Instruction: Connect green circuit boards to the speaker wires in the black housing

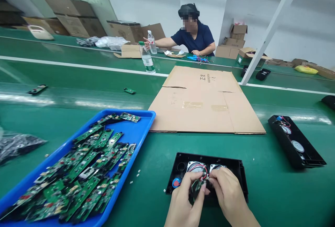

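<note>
At the near edge of the green bench, left hand (183, 199) and right hand (227, 193) pinch a small circuit board (195, 187) closed between fingertips over the black housing (235, 173). Fitting step, judged; seating calls for careful alignment amid wires. Blue tray (136, 129) lies left, flattened cardboard (204, 104) beyond.

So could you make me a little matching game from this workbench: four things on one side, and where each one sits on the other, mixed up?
Things:
1. blue tray
2. flattened cardboard sheet
3. small circuit board
4. second black housing

Places:
A. far right on the green belt, away from both hands
B. pinched between the fingers of the left hand and right hand, over the black housing
C. at the left, heaped with green circuit boards
D. flat in the middle, beyond the hands

Pairs: 1-C, 2-D, 3-B, 4-A
</note>
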`<state>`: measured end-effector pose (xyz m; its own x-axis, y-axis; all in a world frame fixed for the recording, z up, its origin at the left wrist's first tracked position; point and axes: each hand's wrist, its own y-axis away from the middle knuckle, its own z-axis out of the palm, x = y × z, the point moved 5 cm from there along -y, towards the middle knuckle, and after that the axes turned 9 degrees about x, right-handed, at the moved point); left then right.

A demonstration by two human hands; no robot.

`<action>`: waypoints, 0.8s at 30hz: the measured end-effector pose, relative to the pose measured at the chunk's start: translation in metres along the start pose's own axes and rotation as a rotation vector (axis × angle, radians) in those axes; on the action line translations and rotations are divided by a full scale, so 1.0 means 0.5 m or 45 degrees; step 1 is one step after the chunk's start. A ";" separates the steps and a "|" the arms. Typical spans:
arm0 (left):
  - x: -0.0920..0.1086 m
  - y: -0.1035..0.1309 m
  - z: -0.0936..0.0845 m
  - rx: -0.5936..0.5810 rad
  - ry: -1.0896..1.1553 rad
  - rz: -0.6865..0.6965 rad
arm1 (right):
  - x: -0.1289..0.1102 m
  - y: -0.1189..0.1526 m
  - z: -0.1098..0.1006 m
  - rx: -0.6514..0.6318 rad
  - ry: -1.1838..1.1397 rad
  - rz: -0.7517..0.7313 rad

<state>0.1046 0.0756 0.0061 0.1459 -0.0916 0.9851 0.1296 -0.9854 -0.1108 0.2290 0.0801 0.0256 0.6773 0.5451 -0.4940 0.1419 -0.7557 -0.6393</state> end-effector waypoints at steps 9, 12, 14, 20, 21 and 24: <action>-0.001 -0.003 0.004 -0.021 0.071 -0.128 | 0.000 -0.001 0.002 0.004 -0.005 0.024; -0.004 -0.009 0.000 -0.055 0.078 -0.166 | 0.012 0.005 -0.007 0.077 -0.023 0.134; -0.004 -0.012 -0.006 -0.069 0.047 -0.154 | 0.023 0.005 -0.024 0.176 0.062 0.159; -0.002 -0.023 -0.036 -0.049 -0.014 0.007 | 0.039 -0.007 -0.017 -0.527 0.386 -0.172; -0.001 -0.025 -0.041 -0.037 -0.023 0.052 | 0.044 -0.006 -0.013 -0.647 0.406 -0.161; 0.000 -0.026 -0.049 -0.014 -0.076 0.186 | 0.056 -0.001 -0.005 -0.776 0.459 -0.070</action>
